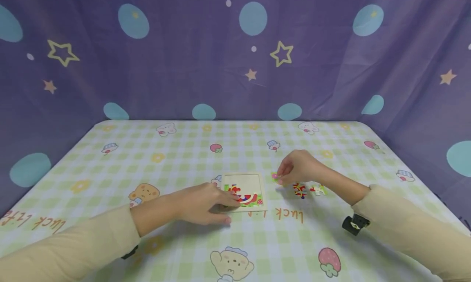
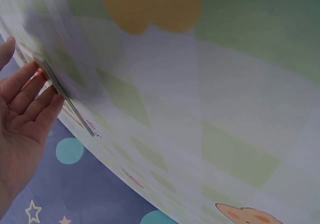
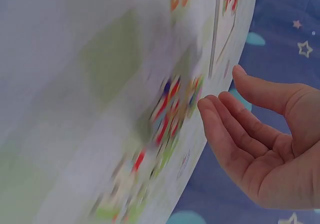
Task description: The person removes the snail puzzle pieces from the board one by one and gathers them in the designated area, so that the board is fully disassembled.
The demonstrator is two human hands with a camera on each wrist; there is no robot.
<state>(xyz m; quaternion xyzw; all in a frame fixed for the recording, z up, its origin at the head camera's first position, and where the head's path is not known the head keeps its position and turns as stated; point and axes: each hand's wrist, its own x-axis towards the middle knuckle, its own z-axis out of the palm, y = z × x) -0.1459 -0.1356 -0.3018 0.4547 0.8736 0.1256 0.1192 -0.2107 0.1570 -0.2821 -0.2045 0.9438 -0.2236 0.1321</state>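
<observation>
A small square puzzle tray [image 1: 243, 179] with a pale wooden frame lies on the table, its lower part filled with red, green and white jigsaw pieces [image 1: 251, 200]. My left hand [image 1: 202, 204] rests on the tray's left side, fingers extended over the fitted pieces; in the left wrist view the fingertips [image 2: 56, 100] overlap the tray's edge. Right of the tray, my right hand [image 1: 299, 167] is low over a loose green-and-pink puzzle piece [image 1: 274, 175], fingertips right at it. In the right wrist view, the thumb and fingers [image 3: 212, 116] stand apart with nothing between them.
Beneath my right forearm lie a red-and-blue puzzle piece [image 1: 299, 190] and a white-and-green one [image 1: 318, 189]. A checked cloth [image 1: 184, 151] printed with cartoon figures covers the table. Behind it hangs a purple curtain [image 1: 176, 69] with stars and dots.
</observation>
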